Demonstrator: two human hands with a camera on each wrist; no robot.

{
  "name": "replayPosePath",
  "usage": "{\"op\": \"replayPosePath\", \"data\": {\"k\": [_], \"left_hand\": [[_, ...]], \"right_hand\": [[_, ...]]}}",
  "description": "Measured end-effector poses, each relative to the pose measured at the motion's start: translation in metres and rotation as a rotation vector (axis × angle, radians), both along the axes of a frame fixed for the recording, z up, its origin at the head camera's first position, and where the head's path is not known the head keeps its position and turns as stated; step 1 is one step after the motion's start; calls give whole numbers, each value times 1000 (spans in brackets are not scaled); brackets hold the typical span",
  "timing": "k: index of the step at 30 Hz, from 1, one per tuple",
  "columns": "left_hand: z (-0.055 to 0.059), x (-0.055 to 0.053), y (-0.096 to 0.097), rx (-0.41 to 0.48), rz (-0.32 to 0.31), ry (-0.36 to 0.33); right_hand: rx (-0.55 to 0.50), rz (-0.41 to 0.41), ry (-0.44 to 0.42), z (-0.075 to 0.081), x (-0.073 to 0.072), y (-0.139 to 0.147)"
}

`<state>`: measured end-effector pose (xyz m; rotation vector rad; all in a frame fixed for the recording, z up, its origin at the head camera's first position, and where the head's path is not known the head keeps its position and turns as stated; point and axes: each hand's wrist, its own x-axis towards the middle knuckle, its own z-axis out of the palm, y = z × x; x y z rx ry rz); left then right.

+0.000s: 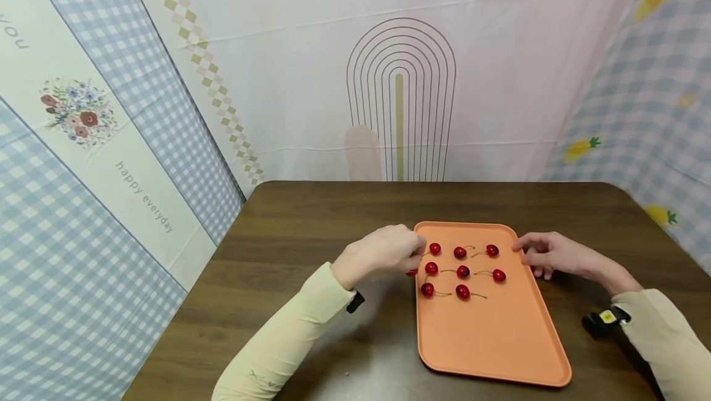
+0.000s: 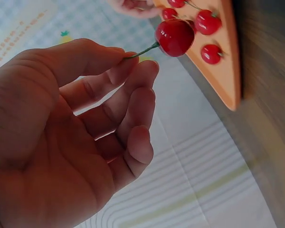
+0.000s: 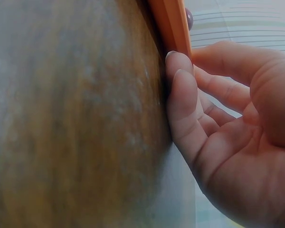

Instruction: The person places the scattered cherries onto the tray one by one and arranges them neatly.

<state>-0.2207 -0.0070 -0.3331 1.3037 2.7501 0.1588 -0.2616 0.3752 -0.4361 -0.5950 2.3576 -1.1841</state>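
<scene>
My left hand [image 1: 386,250] is at the left edge of an orange tray [image 1: 494,339]. In the left wrist view, its thumb and forefinger pinch the green stem of a red cherry [image 2: 175,38], and the other fingers bend loosely. The head view shows only a sliver of this cherry under the hand. Several other cherries [image 1: 463,272] with stems lie in loose rows on the tray's far half. My right hand [image 1: 561,254] holds the tray's right rim near the far corner, thumb on one side and fingertips on the other in the right wrist view.
The tray lies on a dark brown wooden table [image 1: 266,302], right of its middle. A pale cloth [image 1: 311,92] with printed arches hangs behind the table. Blue checked cloth [image 1: 94,203] hangs at the left side, and more hangs at the right.
</scene>
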Motion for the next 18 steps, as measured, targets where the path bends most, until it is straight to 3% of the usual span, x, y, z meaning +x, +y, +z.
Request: {"op": "replayPosePath", "data": {"k": [9,18], "left_hand": [[-3,-7,32,38,-40,-78],[-8,-11,60,47,-90,-104]], "right_hand": [[26,-21,-9,0,0,-2],[24,-27,-11,0,2,-1]]}}
